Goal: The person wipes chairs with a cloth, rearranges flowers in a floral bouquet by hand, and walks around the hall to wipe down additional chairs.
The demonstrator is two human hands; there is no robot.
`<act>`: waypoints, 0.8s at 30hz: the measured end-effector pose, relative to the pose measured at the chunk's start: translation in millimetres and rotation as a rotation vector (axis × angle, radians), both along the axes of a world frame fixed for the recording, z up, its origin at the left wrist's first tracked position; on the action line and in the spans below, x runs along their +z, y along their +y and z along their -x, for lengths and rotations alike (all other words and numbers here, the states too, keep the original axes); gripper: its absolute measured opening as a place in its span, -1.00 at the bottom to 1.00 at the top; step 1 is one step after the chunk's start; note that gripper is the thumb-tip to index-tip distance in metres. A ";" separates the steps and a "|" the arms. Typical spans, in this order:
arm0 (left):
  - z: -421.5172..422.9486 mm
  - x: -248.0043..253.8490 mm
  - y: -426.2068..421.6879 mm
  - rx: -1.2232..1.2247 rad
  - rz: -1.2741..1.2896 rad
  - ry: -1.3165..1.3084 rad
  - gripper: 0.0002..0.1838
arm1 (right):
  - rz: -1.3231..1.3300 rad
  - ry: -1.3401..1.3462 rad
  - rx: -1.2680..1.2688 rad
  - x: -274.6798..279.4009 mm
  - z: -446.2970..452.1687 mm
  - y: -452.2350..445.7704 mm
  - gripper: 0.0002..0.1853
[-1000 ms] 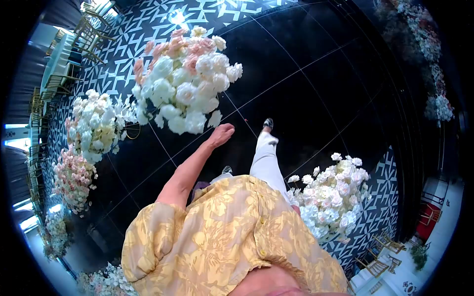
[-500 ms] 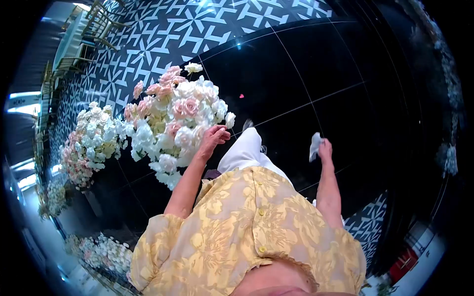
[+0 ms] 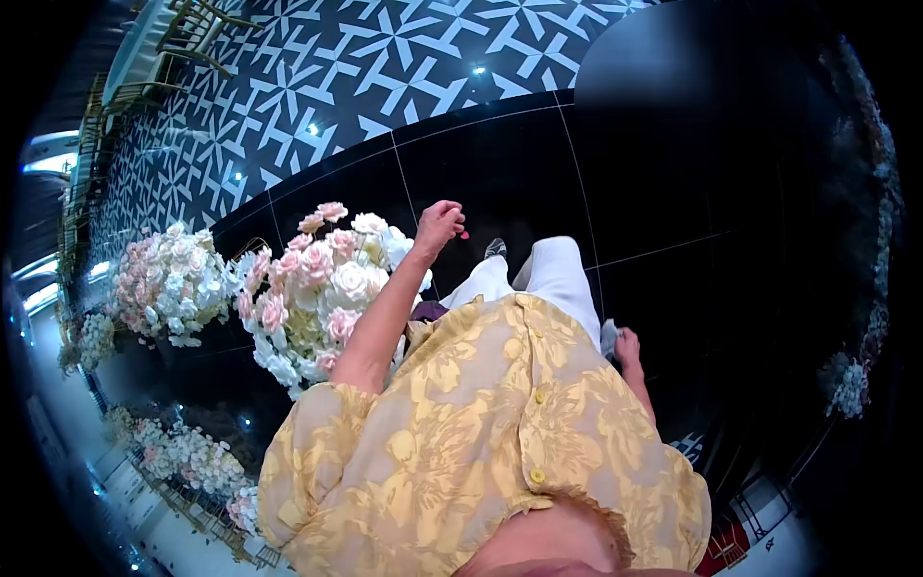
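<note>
L hand (image 3: 440, 228): grip half-curled, can't tell if holding – nr roses (image 3: 317, 264)
R hand (image 3: 627, 348): grip closed on pale item – prob. cloth (image 3: 609, 338)
Floor (image 3: 500, 168): blk tiles

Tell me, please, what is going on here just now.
Someone in a yellow floral shirt and white trousers is on a dark tiled floor among flower displays. The right hand, low at the side, holds a pale, cloth-like item. The left hand is out in front with curled fingers; nothing can be seen in it. A pink and white flower cluster stands beside the left forearm, with other clusters farther left.
</note>
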State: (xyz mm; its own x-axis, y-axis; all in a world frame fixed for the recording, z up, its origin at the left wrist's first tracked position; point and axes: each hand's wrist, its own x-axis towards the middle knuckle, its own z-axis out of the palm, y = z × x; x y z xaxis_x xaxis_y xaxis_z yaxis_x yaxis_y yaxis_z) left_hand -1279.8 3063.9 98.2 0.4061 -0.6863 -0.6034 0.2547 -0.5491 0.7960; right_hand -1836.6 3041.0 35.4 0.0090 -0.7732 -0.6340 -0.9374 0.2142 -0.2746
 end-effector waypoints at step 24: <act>-155.7 -46.9 -192.3 0.080 -0.423 -0.386 -0.69 | 0.361 -0.531 0.450 17.8 -491.9 -678.4 -0.70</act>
State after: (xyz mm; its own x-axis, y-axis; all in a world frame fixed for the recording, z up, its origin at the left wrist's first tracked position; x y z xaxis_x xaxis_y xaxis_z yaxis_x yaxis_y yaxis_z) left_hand -1124.0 2871.6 51.3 0.6919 -0.3758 -0.6165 0.0433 -0.8307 0.5550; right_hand -1344.7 2362.6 53.2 0.6019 -0.7809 -0.1672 -0.6366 -0.3427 -0.6909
